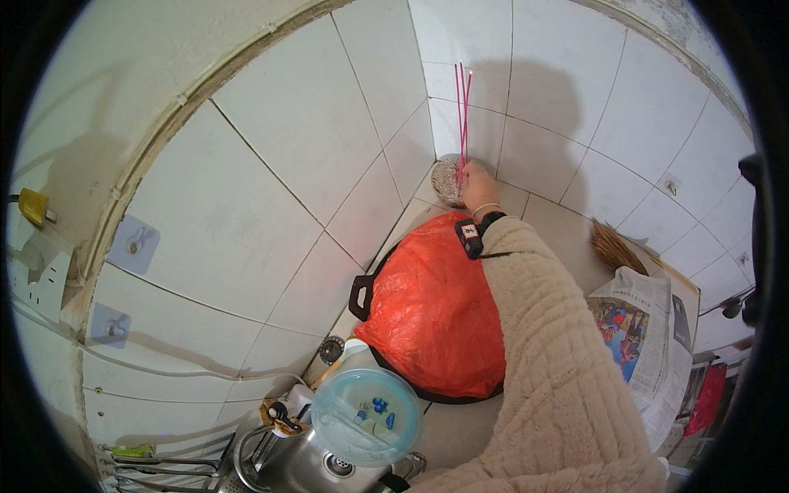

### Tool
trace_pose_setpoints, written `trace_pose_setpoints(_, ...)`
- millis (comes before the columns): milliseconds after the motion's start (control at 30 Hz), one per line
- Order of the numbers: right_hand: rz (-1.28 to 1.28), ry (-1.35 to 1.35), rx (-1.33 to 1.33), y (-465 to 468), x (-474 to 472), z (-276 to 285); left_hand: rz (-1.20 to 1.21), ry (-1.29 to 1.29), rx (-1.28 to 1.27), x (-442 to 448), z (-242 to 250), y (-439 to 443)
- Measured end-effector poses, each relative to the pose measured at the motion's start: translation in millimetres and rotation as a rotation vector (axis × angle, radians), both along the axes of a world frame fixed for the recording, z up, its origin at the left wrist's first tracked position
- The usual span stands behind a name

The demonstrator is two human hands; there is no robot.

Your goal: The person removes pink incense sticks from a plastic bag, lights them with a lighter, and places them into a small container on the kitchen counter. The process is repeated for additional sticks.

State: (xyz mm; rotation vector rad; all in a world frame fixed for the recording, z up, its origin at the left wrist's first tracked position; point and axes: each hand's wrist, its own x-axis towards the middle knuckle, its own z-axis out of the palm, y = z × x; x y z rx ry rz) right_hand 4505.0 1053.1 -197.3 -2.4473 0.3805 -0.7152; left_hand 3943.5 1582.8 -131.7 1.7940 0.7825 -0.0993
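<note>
At the corner of the tiled counter stands a round bowl (445,180) filled with a grainy, ash-like material. My right hand (479,187) reaches to the bowl's right side, its fingers closed around the lower ends of thin pink incense sticks (463,117), which stand nearly upright. Whether their bottom ends touch the filling is hidden by the fingers. Below the hand, a red plastic bag (431,308) covers a dark pan with a black handle (361,297). My left hand is out of view.
A blue-rimmed plastic lid (367,417) lies partly over a steel sink (308,459). Utensils (166,465) hang at lower left. On the right are a straw brush (616,246) and a newspaper (662,363). Tiled walls meet behind the bowl.
</note>
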Motion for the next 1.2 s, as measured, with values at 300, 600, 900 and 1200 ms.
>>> trace_pose_setpoints(300,0.014,-0.097,0.027,-7,16,10,0.024,0.040,-0.005,1,-1,1)
trace_pose_setpoints(600,0.063,-0.188,0.024,-7,14,8,0.031,0.005,-0.037,0,1,1)
trace_pose_setpoints(900,0.007,-0.151,0.068,-9,16,6,-0.006,0.051,0.030,3,4,-1)
trace_pose_setpoints(1200,0.039,-0.082,0.134,-9,18,10,0.037,0.083,-0.011,2,6,-2)
